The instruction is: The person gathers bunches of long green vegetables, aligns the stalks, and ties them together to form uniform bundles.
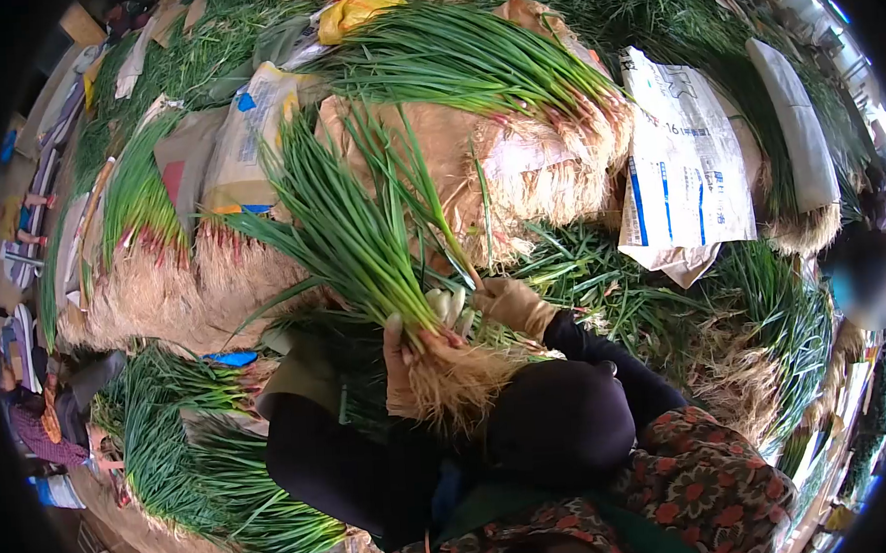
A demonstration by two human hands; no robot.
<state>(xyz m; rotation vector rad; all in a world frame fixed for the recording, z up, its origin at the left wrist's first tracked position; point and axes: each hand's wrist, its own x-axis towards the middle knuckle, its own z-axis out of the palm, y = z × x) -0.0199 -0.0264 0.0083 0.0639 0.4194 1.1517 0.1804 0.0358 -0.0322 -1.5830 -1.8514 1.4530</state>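
Observation:
A bunch of green leafy stalks with pale stringy roots (372,250) is in my gloved left hand (400,364), whose fingers wrap round the reddish stem bases; the roots hang toward my body. Just to the right, my gloved right hand (510,305) closes on the lower end of a thin green stalk (429,192) that points up and away. Beyond both hands, a large pile of similar stalks (482,59) lies over brown sacking (436,137), its roots toward me.
A printed white sack (683,164) drapes over the pile at the right. More rooted bundles (153,282) lie left, and others (223,468) lower left. Loose green leaves (603,278) are scattered right of my hands. Another person (50,432) is at the far left edge.

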